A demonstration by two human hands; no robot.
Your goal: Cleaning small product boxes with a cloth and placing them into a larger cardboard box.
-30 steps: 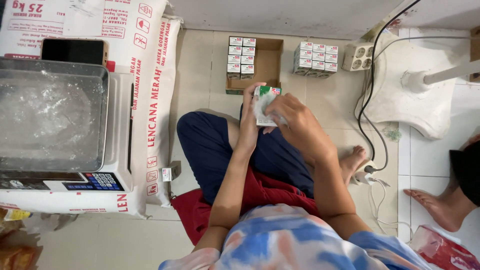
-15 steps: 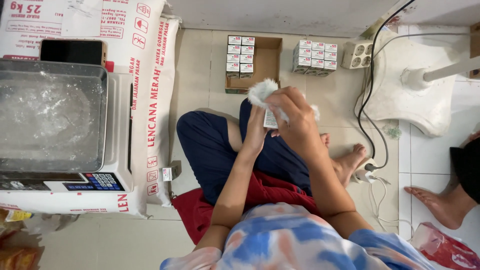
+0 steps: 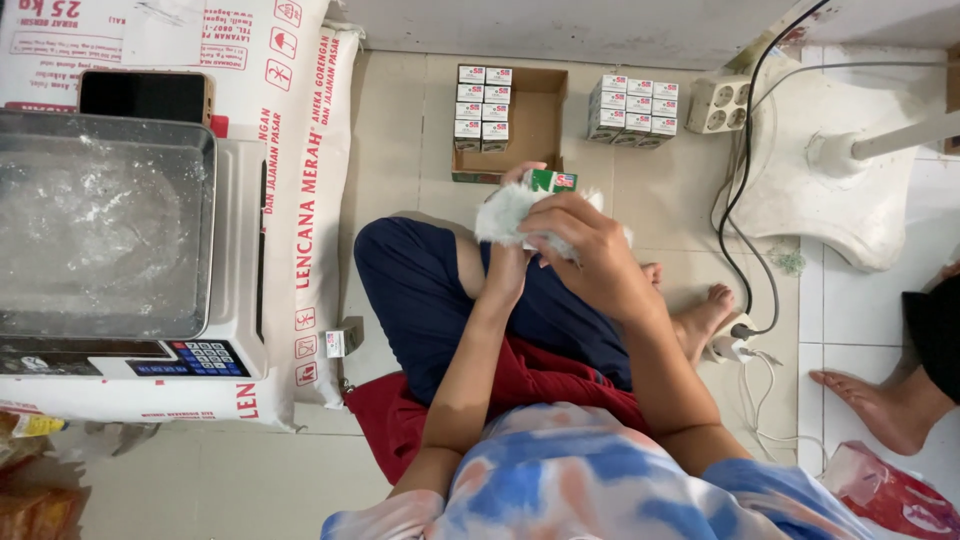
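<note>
Seated person wipes a small green-and-white box (image 3: pixel 551 181) just before the open carton (image 3: pixel 520 125). Left hand (image 3: pixel 510 265) grips box from below, steadying it; right hand (image 3: pixel 580 240) clenches white cloth (image 3: pixel 505 212) over it. Matching boxes (image 3: pixel 630 108) stacked right of carton.

The box (image 3: pixel 551 181) looks like glossy printed card, the bag (image 3: pixel 505 213) thin cloudy plastic, the scale pan (image 3: pixel 100 225) dusty brushed metal.
</note>
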